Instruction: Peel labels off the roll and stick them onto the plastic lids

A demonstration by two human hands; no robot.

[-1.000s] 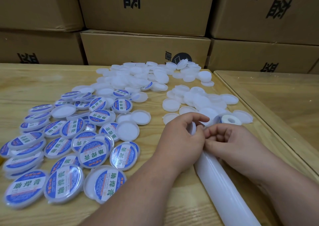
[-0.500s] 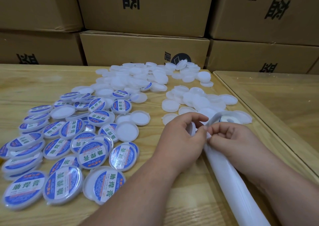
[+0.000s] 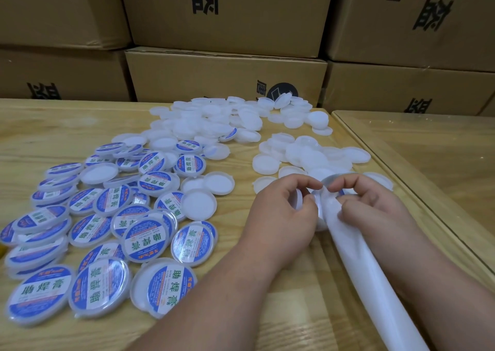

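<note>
My left hand (image 3: pixel 281 214) grips a plain white lid (image 3: pixel 297 200) edge-on between thumb and fingers. Right beside it, my right hand (image 3: pixel 375 206) pinches the white backing strip (image 3: pixel 375 283), which runs from the hands to the lower right. A blue-edged label (image 3: pixel 341 192) shows between my right fingers at the strip's curled end. The two index fingertips nearly touch above the strip. Labelled lids (image 3: pixel 144 240) lie heaped at the left. Plain white lids (image 3: pixel 214 125) are piled at the back, with more plain lids (image 3: pixel 308 155) just beyond my hands. The roll itself is hidden behind my right hand.
Stacked cardboard boxes (image 3: pixel 227 82) wall off the back of the wooden table (image 3: pixel 53 125). A second glass-topped table (image 3: pixel 434 168) adjoins on the right, its edge running close past my right hand.
Both hands have risen a little with the strip's end. The right fingers have spread over the curl, and a blue label edge now shows there.
</note>
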